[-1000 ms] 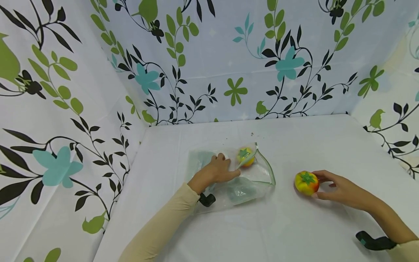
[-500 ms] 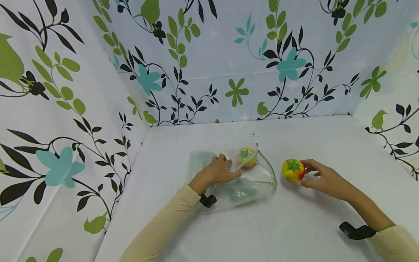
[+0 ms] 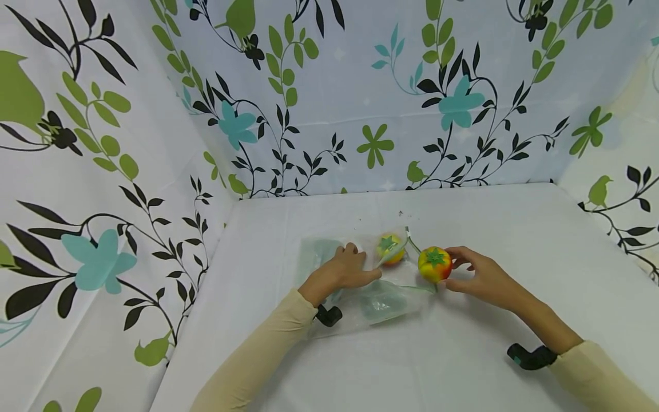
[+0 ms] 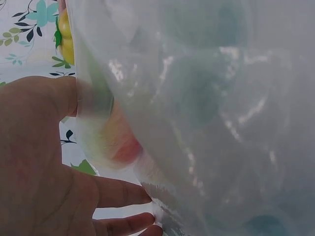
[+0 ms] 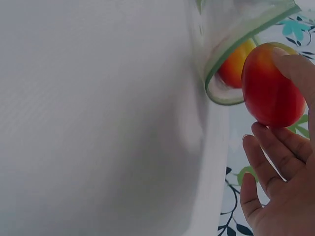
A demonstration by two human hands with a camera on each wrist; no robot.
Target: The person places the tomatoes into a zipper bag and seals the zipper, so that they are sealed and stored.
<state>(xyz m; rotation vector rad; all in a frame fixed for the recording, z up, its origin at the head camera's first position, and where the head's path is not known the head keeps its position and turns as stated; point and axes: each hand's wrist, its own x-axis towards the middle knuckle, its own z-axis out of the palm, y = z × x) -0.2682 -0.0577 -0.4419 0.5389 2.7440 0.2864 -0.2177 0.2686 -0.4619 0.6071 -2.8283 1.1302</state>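
A clear zip bag (image 3: pixel 383 303) with a green-edged mouth lies flat on the table, its mouth toward the right. My left hand (image 3: pixel 342 272) holds the bag from above, the thumb at the raised upper edge of the mouth, as the left wrist view also shows. One yellow-and-red toy tomato (image 3: pixel 389 247) with a green star-shaped top sits inside the bag. A second toy tomato (image 3: pixel 435 264) is pinched between the thumb and fingertips of my right hand (image 3: pixel 484 280), right at the mouth. In the right wrist view this tomato (image 5: pixel 273 86) partly overlaps the one inside.
A white cloth covers the table (image 3: pixel 463 355). Behind and to the sides hang patterned curtains (image 3: pixel 329 103) with leaves, birds and flowers. Small dark specks (image 3: pixel 401 213) lie near the table's far edge. Each wrist wears a black camera mount (image 3: pixel 532 357).
My right hand has carried the second toy tomato leftward and slightly away from me, from the open table to the bag's mouth. The left hand keeps its place on the bag.
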